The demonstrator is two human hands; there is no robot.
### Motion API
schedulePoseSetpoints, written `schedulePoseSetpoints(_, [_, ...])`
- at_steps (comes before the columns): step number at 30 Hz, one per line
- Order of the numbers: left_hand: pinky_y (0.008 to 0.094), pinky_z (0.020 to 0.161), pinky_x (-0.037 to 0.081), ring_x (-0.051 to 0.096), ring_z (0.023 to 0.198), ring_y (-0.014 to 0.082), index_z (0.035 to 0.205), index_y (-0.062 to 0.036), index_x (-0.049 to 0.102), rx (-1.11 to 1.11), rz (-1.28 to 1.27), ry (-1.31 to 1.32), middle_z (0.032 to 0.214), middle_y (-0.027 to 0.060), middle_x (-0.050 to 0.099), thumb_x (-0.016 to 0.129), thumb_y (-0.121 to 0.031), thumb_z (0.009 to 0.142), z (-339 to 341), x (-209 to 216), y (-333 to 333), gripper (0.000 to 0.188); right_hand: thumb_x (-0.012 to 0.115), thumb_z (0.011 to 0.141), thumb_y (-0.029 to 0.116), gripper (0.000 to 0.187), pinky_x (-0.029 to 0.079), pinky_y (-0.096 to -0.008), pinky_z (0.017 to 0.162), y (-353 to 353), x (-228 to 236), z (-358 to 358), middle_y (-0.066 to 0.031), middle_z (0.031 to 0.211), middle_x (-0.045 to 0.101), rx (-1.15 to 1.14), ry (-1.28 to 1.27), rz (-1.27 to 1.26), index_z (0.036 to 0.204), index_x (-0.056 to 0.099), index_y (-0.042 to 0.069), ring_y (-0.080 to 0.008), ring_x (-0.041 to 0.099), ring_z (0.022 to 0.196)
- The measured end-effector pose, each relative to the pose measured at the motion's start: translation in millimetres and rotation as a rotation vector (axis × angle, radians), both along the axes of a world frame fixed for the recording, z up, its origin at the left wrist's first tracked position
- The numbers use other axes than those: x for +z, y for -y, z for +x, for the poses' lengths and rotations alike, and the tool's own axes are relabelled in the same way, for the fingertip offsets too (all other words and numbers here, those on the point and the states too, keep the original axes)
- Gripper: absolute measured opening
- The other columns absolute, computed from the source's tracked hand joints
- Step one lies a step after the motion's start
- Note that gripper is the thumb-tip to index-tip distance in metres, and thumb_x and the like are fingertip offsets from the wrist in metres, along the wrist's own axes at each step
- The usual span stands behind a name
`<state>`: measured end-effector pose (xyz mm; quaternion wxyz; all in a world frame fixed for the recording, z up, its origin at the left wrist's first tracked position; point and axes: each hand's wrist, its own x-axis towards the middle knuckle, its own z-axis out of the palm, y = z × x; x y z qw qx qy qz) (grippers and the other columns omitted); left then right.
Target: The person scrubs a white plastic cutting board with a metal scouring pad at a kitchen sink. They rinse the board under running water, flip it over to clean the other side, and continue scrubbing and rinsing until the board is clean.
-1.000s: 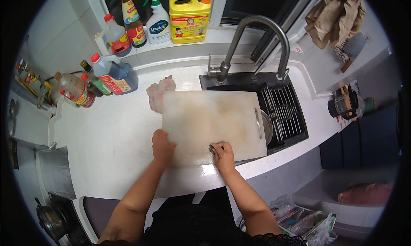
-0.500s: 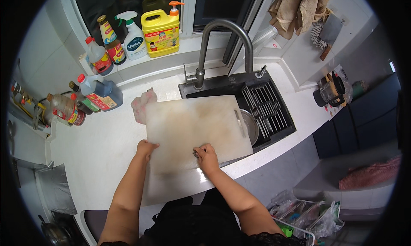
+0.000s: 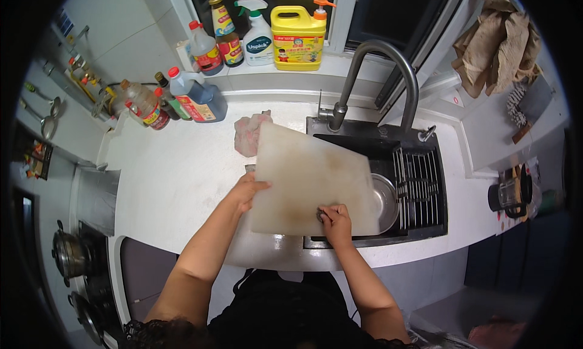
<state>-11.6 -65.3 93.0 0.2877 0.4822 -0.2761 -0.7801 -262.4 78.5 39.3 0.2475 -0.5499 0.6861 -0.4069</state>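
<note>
A whitish cutting board point(image 3: 306, 173) with brownish stains slants over the left part of the black sink point(image 3: 419, 234), its left side raised off the counter. My left hand point(image 3: 244, 191) is closed on its left edge, thumb on top and fingers out of sight beneath. On the board's lower right area, my right hand point(image 3: 337, 221) pinches a small dark grey scourer point(image 3: 320, 214), mostly hidden by the fingers. A round metal bowl point(image 3: 387, 204) shows in the sink beyond the board's right edge.
A grey faucet point(image 3: 410, 94) arches over the sink, where a metal rack point(image 3: 416, 188) sits at the right. A pinkish cloth point(image 3: 248, 137) lies behind the board. Bottles point(image 3: 200, 100) stand at the back left, and a yellow pump jug point(image 3: 297, 42) is on the sill.
The board's left side has come up and the board has tilted in my left hand. My right hand keeps the scourer on its surface. The whole view has swung to the left.
</note>
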Motion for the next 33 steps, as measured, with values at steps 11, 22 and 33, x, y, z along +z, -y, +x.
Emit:
schedulePoseSetpoints(11, [0.0409,0.085,0.057,0.066,0.098,0.0273,0.122,0.0013,0.047,0.217,-0.087,-0.057,0.112,0.0182,0.063,0.057,0.006,0.085,-57,19,-41,0.039,0.07,0.08,-0.002,0.025,0.05,-0.0308,0.071,-16,8,-55,-0.0094,0.088,0.058,0.14,0.106,-0.107,0.102,0.072,0.009,-0.023,0.06,0.079])
schedulePoseSetpoints(22, [0.0406,0.087,0.056,0.066,0.1,0.026,0.121,-0.0026,0.048,0.295,-0.06,-0.123,0.114,0.0165,0.063,0.059,0.007,0.082,-94,-10,-79,0.041,0.071,0.082,0.01,0.046,0.052,-0.0324,0.079,46,-28,-110,-0.0146,0.094,0.068,0.067,0.342,0.117,0.125,0.06,-0.001,-0.0239,0.066,0.085])
schedulePoseSetpoints(33, [0.0369,0.085,0.055,0.066,0.097,0.0215,0.118,-0.0038,0.052,0.276,-0.062,-0.167,0.111,0.0118,0.066,0.061,0.007,0.082,-100,-11,-85,0.039,0.073,0.082,0.007,0.104,0.047,-0.0307,0.056,292,54,-34,-0.0093,0.093,0.062,0.161,0.904,0.316,0.155,-0.001,0.014,-0.0145,0.057,0.072])
